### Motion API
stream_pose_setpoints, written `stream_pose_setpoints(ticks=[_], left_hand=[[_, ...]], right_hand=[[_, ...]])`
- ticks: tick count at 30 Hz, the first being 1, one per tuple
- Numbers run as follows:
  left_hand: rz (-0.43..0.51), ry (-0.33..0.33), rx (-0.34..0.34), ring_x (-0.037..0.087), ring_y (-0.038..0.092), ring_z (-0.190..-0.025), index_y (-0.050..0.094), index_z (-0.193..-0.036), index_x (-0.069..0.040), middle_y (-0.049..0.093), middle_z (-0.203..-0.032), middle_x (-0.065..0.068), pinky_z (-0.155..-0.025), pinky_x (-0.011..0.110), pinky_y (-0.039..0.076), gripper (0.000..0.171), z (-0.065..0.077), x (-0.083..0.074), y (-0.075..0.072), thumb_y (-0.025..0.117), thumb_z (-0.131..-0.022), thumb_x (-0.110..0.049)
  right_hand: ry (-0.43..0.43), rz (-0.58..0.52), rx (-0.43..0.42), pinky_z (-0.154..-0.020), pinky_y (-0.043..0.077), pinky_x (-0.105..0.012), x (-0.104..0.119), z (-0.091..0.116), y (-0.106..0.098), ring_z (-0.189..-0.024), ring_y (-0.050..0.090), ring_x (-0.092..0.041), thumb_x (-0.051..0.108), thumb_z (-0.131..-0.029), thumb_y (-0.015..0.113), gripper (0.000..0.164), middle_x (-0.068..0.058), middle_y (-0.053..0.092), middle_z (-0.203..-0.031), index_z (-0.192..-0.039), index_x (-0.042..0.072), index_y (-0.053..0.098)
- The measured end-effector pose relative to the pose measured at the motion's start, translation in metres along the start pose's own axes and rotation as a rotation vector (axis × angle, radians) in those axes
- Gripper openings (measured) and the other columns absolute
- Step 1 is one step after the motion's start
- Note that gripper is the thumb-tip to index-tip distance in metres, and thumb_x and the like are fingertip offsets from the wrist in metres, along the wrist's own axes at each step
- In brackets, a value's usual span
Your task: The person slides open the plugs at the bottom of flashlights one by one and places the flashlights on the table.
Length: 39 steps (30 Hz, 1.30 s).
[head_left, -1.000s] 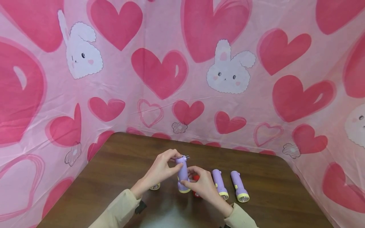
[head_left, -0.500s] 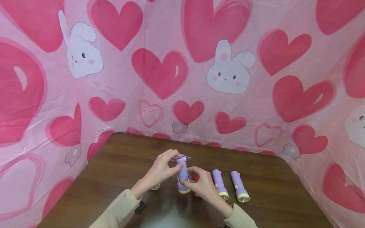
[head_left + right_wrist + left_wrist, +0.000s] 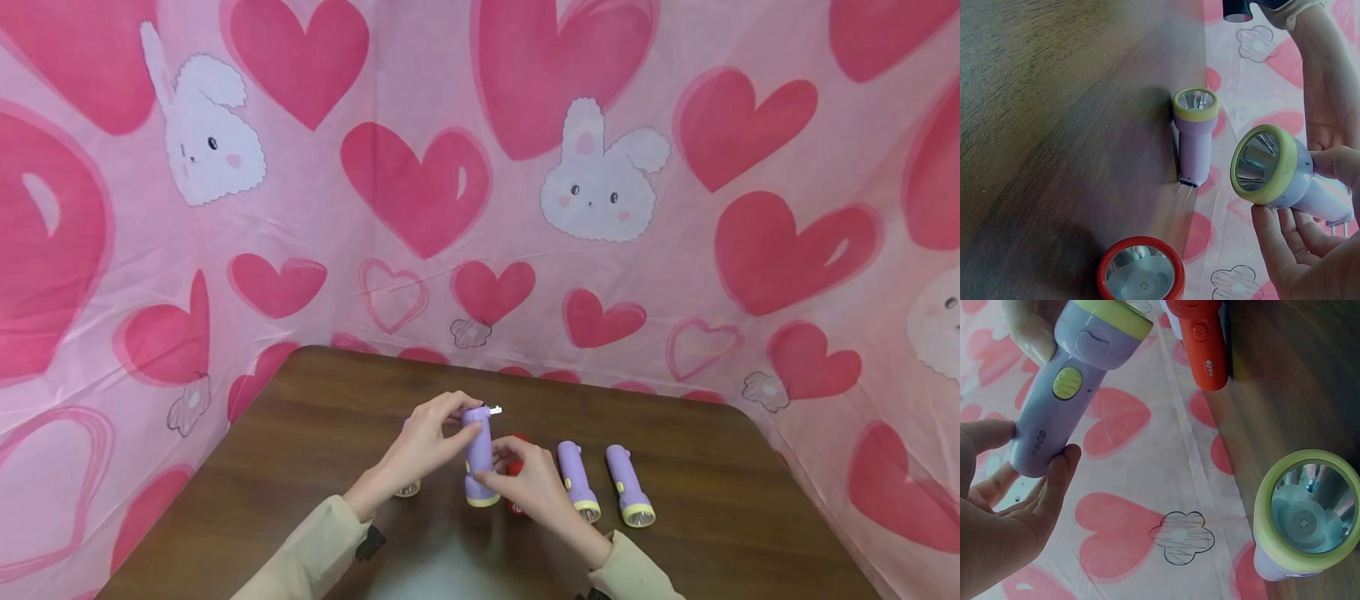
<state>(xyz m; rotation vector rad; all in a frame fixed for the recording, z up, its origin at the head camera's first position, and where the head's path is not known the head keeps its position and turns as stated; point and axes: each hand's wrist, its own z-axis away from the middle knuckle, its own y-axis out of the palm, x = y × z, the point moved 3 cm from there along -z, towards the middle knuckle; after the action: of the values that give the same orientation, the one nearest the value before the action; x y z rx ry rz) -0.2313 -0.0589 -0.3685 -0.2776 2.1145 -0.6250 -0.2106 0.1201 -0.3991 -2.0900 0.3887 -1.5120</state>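
Pink cloth (image 3: 416,196) with hearts and rabbits hangs behind the brown table (image 3: 337,408), as I watch from far. Above the table, between both hands, I see the purple torch (image 3: 478,454); its long axis is almost upright, with the yellow-rimmed lens end down and the tail end up, where the metal prongs (image 3: 495,410) stick out toward the right. The left hand (image 3: 427,442) grips the tail end with thumb and fingers; the right hand (image 3: 528,479) pinches near the lens end. Close behind the right hand is a red torch (image 3: 1208,356). On the purple body I find a dark logo (image 3: 1039,440) with small characters, and on the red one a pale mark (image 3: 1209,365); both are too small for me to read. Compared with one second ago, the grip is the same, but the prongs, before two thin lines, now look like one bright white shape.
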Motion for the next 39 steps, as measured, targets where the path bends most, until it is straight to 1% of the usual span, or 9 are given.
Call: stream_pose_setpoints(ticks=[5,9,13,21,25,32,36,39], left_hand=[[-0.015,-0.005,-0.005,0.018,0.071,-0.096,0.067,-0.117,-0.011,0.069,-0.111,0.005,-0.085,0.033,0.061,0.031,-0.002,0.003,0.002,0.075,-0.088,-0.017],[-0.019,0.014,-0.004,0.019,0.071,-0.097,0.067,-0.118,-0.007,0.069,-0.114,0.007,-0.084,0.030,0.060,0.033,-0.004,0.006,0.004,0.075,-0.087,-0.016],[-0.012,0.020,0.011,0.022,0.071,-0.097,0.066,-0.120,-0.004,0.069,-0.114,0.010,-0.083,0.030,0.061,0.035,-0.005,0.007,0.005,0.075,-0.088,-0.015],[0.000,-0.046,0.053,0.023,0.072,-0.098,0.066,-0.123,-0.005,0.070,-0.118,0.012,-0.082,0.030,0.061,0.037,-0.008,0.011,0.006,0.073,-0.089,-0.016],[-0.015,-0.045,0.059,0.024,0.073,-0.096,0.067,-0.122,-0.005,0.071,-0.117,0.013,-0.080,0.030,0.061,0.036,-0.011,0.013,0.007,0.073,-0.089,-0.016],[-0.030,-0.032,0.058,0.024,0.073,-0.093,0.067,-0.121,-0.002,0.072,-0.113,0.015,-0.078,0.030,0.061,0.033,-0.016,0.015,0.008,0.071,-0.091,-0.015],[-0.045,-0.054,0.073,0.024,0.073,-0.093,0.067,-0.121,-0.002,0.072,-0.113,0.015,-0.078,0.031,0.061,0.033,-0.016,0.017,0.009,0.070,-0.092,-0.016],[-0.052,-0.068,0.080,0.025,0.073,-0.094,0.067,-0.121,-0.002,0.073,-0.114,0.015,-0.079,0.034,0.061,0.033,-0.017,0.018,0.009,0.070,-0.091,-0.016]], right_hand=[[0.026,0.013,0.023,-0.068,0.053,-0.017,-0.002,-0.002,0.000,-0.074,0.067,-0.004,0.025,-0.078,0.083,0.032,-0.006,0.075,-0.090,-0.100,0.006,0.071],[0.039,-0.010,0.040,-0.067,0.055,-0.018,-0.005,-0.003,0.001,-0.075,0.069,-0.008,0.027,-0.080,0.082,0.033,-0.008,0.076,-0.092,-0.101,0.005,0.071],[0.054,-0.022,0.051,-0.068,0.056,-0.018,-0.006,-0.004,0.000,-0.076,0.070,-0.010,0.029,-0.081,0.081,0.035,-0.009,0.076,-0.093,-0.102,0.004,0.071],[0.075,-0.044,0.073,-0.070,0.057,-0.019,-0.007,-0.005,0.001,-0.080,0.072,-0.013,0.029,-0.082,0.079,0.036,-0.011,0.076,-0.095,-0.103,0.001,0.070],[0.097,-0.046,0.084,-0.069,0.057,-0.019,-0.006,-0.006,0.000,-0.081,0.071,-0.014,0.029,-0.083,0.079,0.037,-0.011,0.075,-0.095,-0.103,0.000,0.070],[0.106,-0.037,0.101,-0.070,0.058,-0.021,-0.007,-0.009,-0.001,-0.084,0.071,-0.017,0.031,-0.084,0.077,0.039,-0.013,0.075,-0.098,-0.105,-0.001,0.069],[0.108,-0.028,0.118,-0.071,0.059,-0.024,-0.008,-0.010,0.000,-0.086,0.072,-0.020,0.031,-0.086,0.076,0.040,-0.015,0.075,-0.099,-0.107,-0.002,0.069],[0.115,-0.022,0.128,-0.072,0.060,-0.025,-0.010,-0.011,0.000,-0.087,0.072,-0.020,0.032,-0.087,0.075,0.041,-0.015,0.075,-0.100,-0.107,-0.002,0.069]])
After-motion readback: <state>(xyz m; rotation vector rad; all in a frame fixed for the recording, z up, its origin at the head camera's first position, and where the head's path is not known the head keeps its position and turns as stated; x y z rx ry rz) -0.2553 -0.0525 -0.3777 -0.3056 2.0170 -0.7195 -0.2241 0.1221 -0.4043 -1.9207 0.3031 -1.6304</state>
